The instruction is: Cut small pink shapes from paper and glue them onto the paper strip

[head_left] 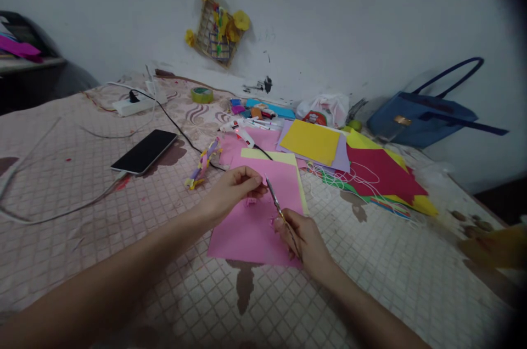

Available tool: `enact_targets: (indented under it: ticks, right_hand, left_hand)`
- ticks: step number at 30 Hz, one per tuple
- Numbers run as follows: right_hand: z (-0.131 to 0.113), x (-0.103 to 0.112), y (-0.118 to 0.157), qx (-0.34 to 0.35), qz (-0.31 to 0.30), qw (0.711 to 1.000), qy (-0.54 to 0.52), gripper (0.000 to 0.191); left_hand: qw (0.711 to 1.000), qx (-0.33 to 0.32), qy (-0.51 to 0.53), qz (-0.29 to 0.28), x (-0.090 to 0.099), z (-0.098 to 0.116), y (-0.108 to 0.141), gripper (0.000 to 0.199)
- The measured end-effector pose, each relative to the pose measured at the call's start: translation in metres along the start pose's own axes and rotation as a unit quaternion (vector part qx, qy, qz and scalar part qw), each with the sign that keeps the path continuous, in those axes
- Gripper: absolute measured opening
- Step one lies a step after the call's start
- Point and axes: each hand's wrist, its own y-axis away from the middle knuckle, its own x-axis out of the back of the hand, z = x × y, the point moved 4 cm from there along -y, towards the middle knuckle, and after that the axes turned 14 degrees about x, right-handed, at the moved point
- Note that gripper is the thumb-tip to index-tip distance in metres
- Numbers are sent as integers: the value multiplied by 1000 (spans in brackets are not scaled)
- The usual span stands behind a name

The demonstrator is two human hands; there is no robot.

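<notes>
My right hand (pixel 302 242) is closed around a pair of scissors (pixel 275 198), their blades pointing up and away from me. Just left of the blade tips, my left hand (pixel 241 187) is pinched; whatever lies between its fingertips is too small and blends with the pink behind it. Beneath both hands lies a pink paper sheet (pixel 242 242), partly over a pale yellow sheet (pixel 269 157). Small pink scraps (pixel 251 202) rest on the pink sheet under my left hand.
Behind the sheets lies a white glue gun (pixel 246 136). A braided paper strip (pixel 203 165) and a tablet (pixel 145 151) with a cable are on the left. To the right are yellow paper (pixel 310 141), red paper (pixel 379 173), white string (pixel 370 190) and a blue bag (pixel 424 118).
</notes>
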Motion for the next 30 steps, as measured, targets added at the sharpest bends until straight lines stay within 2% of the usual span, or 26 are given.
enact_targets:
  ticks: [8,18,30]
  right_hand:
    - [-1,1,1,2,-11,1000,-22,32]
    - [-5,4,-1,11,-38,999,-1,34]
    - [-3,5,-1,9,-31,999,11,34]
  left_hand:
    - [997,-4,-74,-18,6,7,-2,13]
    - [989,1,-118,-84,6,14,-1,11]
    - [991,4,-114,-72,7,13,-3,11]
